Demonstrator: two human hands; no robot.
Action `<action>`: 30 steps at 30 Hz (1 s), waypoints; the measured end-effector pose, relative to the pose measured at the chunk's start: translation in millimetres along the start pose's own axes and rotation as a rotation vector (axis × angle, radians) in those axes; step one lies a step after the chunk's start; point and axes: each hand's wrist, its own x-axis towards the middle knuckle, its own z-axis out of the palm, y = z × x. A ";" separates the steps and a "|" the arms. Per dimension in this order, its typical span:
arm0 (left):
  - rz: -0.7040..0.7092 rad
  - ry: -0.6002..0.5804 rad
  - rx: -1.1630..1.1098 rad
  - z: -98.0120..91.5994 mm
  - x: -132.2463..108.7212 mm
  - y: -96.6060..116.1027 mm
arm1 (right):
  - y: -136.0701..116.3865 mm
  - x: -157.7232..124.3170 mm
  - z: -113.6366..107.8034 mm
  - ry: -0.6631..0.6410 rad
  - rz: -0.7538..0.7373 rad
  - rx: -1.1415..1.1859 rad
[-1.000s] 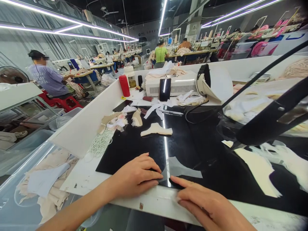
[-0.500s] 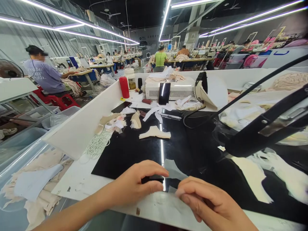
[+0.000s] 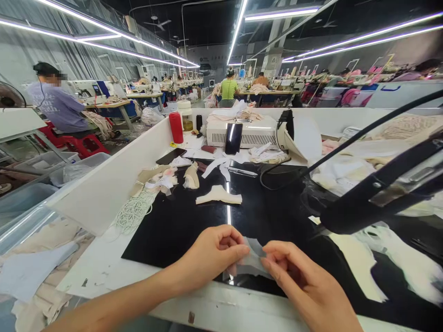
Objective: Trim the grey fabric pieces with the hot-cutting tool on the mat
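Observation:
My left hand and my right hand meet over the near edge of a glossy black work mat. Between their fingertips they pinch a small thin translucent piece of material, lifted just above the mat. Both hands are closed in a pinch on it. A cream fabric cut piece lies on the mat farther out, apart from my hands.
A white-walled table holds white elastic cord, fabric scraps, a phone, a red bottle and a white box unit. A black lamp arm crosses at right. People sit at other stations behind.
My hands have lifted the thin piece off the mat's near edge and brought their fingertips together on it. The view has shifted slightly.

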 end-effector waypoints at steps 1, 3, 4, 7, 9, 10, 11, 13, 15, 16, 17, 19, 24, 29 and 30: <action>0.016 0.011 0.018 -0.5 1.8 0.5 | 2.2 0.8 1.3 0.024 -0.050 -0.031; 0.039 0.050 0.063 -1.1 4.0 0.5 | 7.0 3.1 3.9 0.041 -0.139 -0.073; 0.050 0.077 0.115 -1.3 4.3 0.0 | 9.6 4.1 5.3 0.037 -0.174 -0.084; 0.108 0.163 0.408 -2.3 2.9 -3.3 | 18.1 5.2 9.7 0.019 -0.248 -0.130; 0.186 0.195 0.643 -3.7 1.2 -7.6 | 23.4 4.0 12.8 0.027 -0.286 -0.196; 0.241 0.199 0.754 -4.6 0.5 -10.3 | 25.7 3.1 14.3 0.035 -0.305 -0.241; 0.304 0.200 0.861 -5.5 -0.1 -13.4 | 27.8 2.1 15.8 0.042 -0.326 -0.291; 0.437 0.205 1.056 -7.1 -1.1 -19.4 | 31.4 0.5 18.5 0.050 -0.378 -0.387; 0.538 0.226 1.200 -8.2 -1.8 -23.6 | 34.2 -0.5 20.6 0.044 -0.428 -0.460; 0.575 0.238 1.249 -8.4 -2.1 -24.8 | 35.2 -0.7 21.5 0.035 -0.443 -0.489; 0.611 0.248 1.289 -8.4 -2.3 -25.3 | 35.8 -0.8 22.3 0.023 -0.451 -0.514; 0.680 0.267 1.350 -8.1 -2.4 -24.9 | 36.3 -1.0 23.7 -0.001 -0.454 -0.554; 0.743 0.277 1.408 -7.5 -2.8 -22.5 | 35.3 -1.8 26.0 -0.017 -0.476 -0.594; 0.697 0.252 1.373 -8.1 -5.2 -21.9 | 32.9 -3.1 25.8 -0.024 -0.471 -0.584; 0.688 0.252 1.364 -8.3 -5.6 -21.7 | 32.2 -3.4 25.5 -0.022 -0.468 -0.581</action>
